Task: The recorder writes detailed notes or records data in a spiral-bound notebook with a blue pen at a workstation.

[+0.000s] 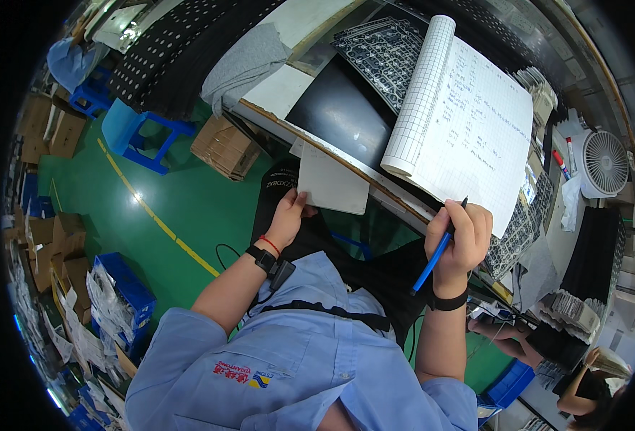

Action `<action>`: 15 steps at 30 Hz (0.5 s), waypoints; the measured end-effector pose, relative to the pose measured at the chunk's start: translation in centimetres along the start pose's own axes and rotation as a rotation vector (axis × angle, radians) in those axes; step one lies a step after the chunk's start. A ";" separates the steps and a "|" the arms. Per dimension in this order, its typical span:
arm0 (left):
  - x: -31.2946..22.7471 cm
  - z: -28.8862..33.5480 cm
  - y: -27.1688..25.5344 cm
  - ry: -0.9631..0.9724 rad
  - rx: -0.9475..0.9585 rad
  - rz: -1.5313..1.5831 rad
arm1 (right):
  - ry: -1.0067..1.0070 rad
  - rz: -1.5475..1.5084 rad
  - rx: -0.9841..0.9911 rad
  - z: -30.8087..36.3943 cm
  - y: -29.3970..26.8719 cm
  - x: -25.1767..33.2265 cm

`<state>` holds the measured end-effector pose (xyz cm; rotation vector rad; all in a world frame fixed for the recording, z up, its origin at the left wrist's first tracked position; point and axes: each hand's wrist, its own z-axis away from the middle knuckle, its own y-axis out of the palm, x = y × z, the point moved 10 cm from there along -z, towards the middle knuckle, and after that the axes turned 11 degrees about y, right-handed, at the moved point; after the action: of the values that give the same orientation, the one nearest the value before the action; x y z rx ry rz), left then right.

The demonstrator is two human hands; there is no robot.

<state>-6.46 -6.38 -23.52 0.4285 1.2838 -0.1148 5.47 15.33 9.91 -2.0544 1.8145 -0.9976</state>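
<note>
While the right hand (462,241) grips a blue pen (431,264) at the lower edge of an open notebook (475,136) on the tabletop (281,91), the left hand (286,218) pinches a flat white board (334,181) below the tabletop's front edge. Left of the notebook lies a dark glossy sheet (344,111); a white fan (604,164) stands to its right.

left hand (291,215): thumb-and-finger pinch | right hand (462,235): fingers curled, gripping | forearms (235,289): extended forward, apart
</note>
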 end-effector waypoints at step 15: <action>0.0 0.0 0.0 0.001 -0.002 0.012 | 0.000 0.001 0.005 -0.1 0.0 0.1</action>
<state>-6.46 -6.34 -23.50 0.4348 1.2820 -0.1028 5.43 15.28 10.02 -2.0508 1.8108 -1.0012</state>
